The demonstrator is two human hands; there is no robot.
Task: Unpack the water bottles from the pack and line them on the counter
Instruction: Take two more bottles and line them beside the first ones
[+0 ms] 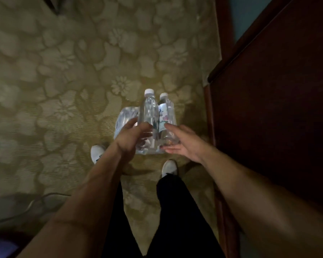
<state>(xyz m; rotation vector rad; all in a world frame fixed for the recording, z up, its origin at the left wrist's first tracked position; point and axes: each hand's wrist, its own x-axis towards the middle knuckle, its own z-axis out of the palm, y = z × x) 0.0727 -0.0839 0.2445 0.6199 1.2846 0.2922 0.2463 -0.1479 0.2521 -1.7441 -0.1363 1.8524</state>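
My left hand (131, 135) grips a clear water bottle (147, 108) with a white cap, held upright above the floor. My right hand (181, 144) holds a second clear bottle (166, 110) with a white label, its fingers curled round the lower part. The two bottles stand side by side, almost touching. Below them on the carpet lies the plastic-wrapped pack (124, 118) with more bottles in it, partly hidden by my hands.
A dark wooden counter (268, 112) runs along the right side, its edge close to my right arm. Patterned beige carpet (63, 90) covers the floor. My white shoes (97, 152) stand just behind the pack. A cable (35, 202) lies at lower left.
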